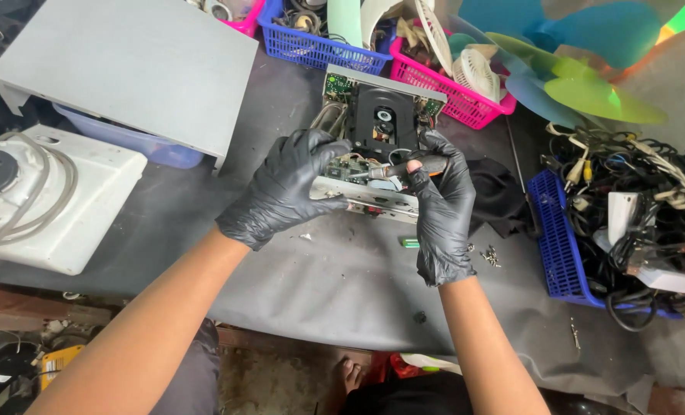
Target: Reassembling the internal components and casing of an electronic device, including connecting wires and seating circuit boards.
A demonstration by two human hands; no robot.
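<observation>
Black-gloved hands, left [285, 188] and right [438, 204], grip an opened disc player [377, 123].

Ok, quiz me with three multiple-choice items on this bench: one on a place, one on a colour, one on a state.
1. Where does the basket of tangled cables sit?
A. right of the opened disc player
B. left of it
C. on top of it

2. What colour are the gloves on the hands?
A. white
B. black
C. blue

3. What is the right hand doing?
A. resting flat on the table
B. reaching into a basket
C. gripping a screwdriver

Answers: 1 A, the blue basket lies at the right edge. 2 B, both gloves are black. 3 C, its fingers wrap the tool while the left hand steadies the player.
</observation>
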